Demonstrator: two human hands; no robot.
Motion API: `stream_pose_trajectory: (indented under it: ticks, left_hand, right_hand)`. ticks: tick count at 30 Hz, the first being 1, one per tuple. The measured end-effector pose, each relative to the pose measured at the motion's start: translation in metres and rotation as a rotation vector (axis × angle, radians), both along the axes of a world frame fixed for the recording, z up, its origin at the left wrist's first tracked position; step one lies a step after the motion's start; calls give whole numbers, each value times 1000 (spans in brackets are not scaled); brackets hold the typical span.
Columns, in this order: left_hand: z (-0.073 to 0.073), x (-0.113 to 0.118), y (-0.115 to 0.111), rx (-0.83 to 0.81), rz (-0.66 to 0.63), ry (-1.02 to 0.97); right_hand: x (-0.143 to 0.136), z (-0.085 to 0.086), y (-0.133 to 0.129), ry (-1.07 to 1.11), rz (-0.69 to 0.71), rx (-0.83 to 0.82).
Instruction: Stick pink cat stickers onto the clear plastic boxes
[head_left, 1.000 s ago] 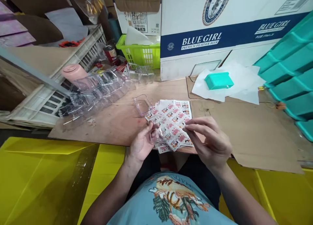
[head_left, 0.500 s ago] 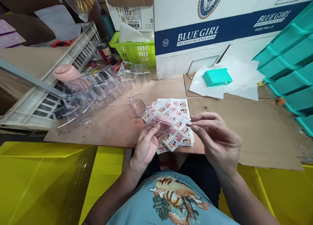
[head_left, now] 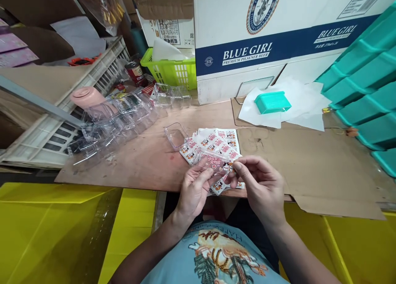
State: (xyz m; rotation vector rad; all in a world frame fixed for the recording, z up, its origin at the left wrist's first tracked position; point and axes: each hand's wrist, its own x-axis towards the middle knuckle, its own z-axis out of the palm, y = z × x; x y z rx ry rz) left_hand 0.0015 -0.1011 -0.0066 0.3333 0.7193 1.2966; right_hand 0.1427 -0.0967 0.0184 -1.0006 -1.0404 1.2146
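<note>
A clear plastic lid-like piece point(head_left: 202, 158) is held between both hands, over a pile of sticker sheets point(head_left: 230, 136) printed with small animals and pink lettering. My left hand point(head_left: 195, 189) pinches its lower left part, thumb on top. At its right end my right hand point(head_left: 258, 183) is closed, thumb and fingertips at a sticker point(head_left: 228, 167) that shows on the piece. Pink lettering is visible on or through the clear plastic. Another clear piece point(head_left: 176, 137) lies on the table, just left of the sheets.
Clear plastic cases point(head_left: 123, 119) are piled at the left beside a pink bottle point(head_left: 88, 97). Behind stand a green basket point(head_left: 170, 71) and a large beer carton point(head_left: 235, 32). A teal box point(head_left: 272, 102) rests on white paper; teal bins point(head_left: 365, 86) are stacked at the right.
My right hand has moved left and down to the clear piece, and a sticker now shows on it. My left hand and the piece have shifted slightly right. The view has tilted up a little.
</note>
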Motion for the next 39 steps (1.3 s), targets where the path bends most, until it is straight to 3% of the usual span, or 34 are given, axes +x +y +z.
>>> stream_pose_trajectory:
  ticks: [39]
  left_hand:
    - [-2,3,-2,65,-43,59]
  right_hand:
    - [-8,-14,5,-67,-12,-114]
